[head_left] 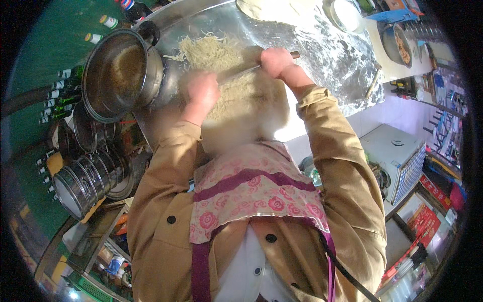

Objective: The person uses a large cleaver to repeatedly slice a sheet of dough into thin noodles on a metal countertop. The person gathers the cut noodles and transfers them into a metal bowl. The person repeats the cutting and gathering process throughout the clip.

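Observation:
My right hand (276,62) is closed round the dark handle of a knife (242,74). Its long blade slants down to the left across the work. At the blade's other end my left hand (203,89) is curled, its fingers partly smeared by motion and seemingly gripping the tip end. Under and behind the blade lie pale thin shreds (209,51), heaped loosely on the far side. Finer chopped bits (234,98) cover the wooden cutting board (271,103) nearer me. A blurred haze hides the board's near edge.
A large steel pot (118,75) stands left of the board. The metal worktop (327,65) is floury on the right, with a pale dough sheet (271,9) and a white bowl (345,15) at the back. A bowl of food (397,46) sits far right. Stacked steamers (88,181) are lower left.

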